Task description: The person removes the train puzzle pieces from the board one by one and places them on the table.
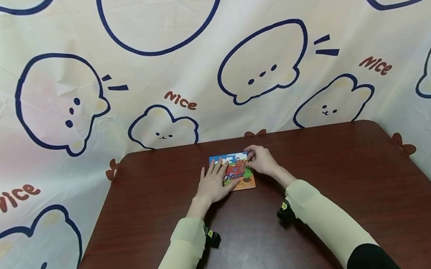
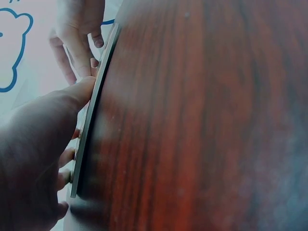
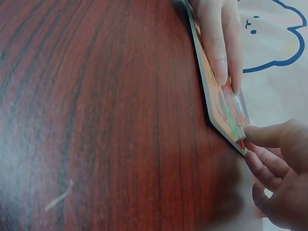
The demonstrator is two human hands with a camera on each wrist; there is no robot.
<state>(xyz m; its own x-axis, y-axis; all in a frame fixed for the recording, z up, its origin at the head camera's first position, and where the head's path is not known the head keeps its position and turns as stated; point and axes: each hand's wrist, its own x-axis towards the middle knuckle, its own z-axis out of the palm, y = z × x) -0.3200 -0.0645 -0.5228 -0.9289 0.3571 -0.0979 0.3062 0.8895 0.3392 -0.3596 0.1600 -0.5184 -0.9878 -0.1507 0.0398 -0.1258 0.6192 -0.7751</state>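
Observation:
A thin rectangular picture board (image 1: pixel 246 184) lies on the table, printed with blue sky, clouds, a red scene, green trees and an orange lower strip. My left hand (image 1: pixel 212 185) rests on its left part with the fingers spread, covering some of the picture. In the left wrist view the left thumb (image 2: pixel 79 92) reaches along the near edge. At the right edge, my right hand (image 1: pixel 262 161) pinches the board between thumb and fingers. From the right wrist view, the right thumb (image 3: pixel 263 135) lies over the top side of the edge, with the other fingers below and beside it.
A dark reddish-brown wooden table (image 1: pixel 240 250) with rounded far corners stands under the board. Behind and around it hangs a pale cloth (image 1: pixel 198 72) with blue-outlined cartoon animals. Small black devices (image 1: pixel 212 237) sit at both wrists.

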